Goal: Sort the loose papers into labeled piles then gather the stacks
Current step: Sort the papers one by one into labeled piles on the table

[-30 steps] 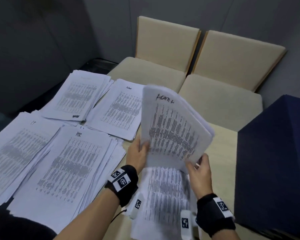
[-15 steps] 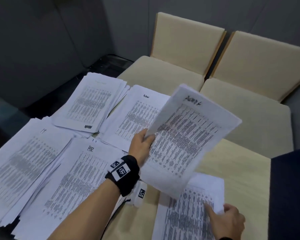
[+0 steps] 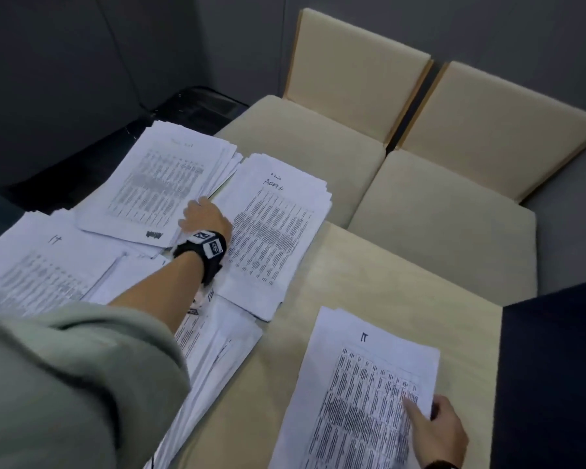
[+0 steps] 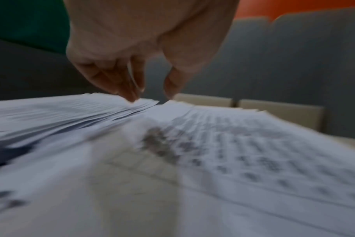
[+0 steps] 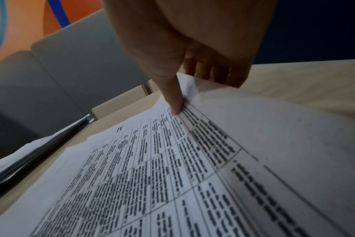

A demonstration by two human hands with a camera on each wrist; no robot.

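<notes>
Several labeled piles of printed sheets lie on the tan table (image 3: 386, 275). The pile marked "Admin" (image 3: 274, 231) is at the far middle, an unreadable pile (image 3: 163, 184) lies to its left, and an "IT" pile (image 3: 38, 272) is at the left edge. My left hand (image 3: 192, 214) hovers over the gap between the two far piles. Its fingertips (image 4: 132, 97) touch the left pile's edge and it holds nothing. The loose stack (image 3: 362, 394) has an "IT" sheet on top and lies near me on the right. My right hand (image 3: 420, 412) pinches its right edge, thumb (image 5: 175, 102) on top.
Another pile (image 3: 217, 350) lies partly under my left forearm and green sleeve. Two beige chairs (image 3: 437, 211) stand against the table's far side. A dark blue block (image 3: 555, 367) borders the table on the right. A black object (image 3: 197, 106) sits beyond the far piles.
The "Admin" sheet that my left hand held up now lies on the Admin pile, and that hand has let go. My right hand stays at the loose stack's right edge.
</notes>
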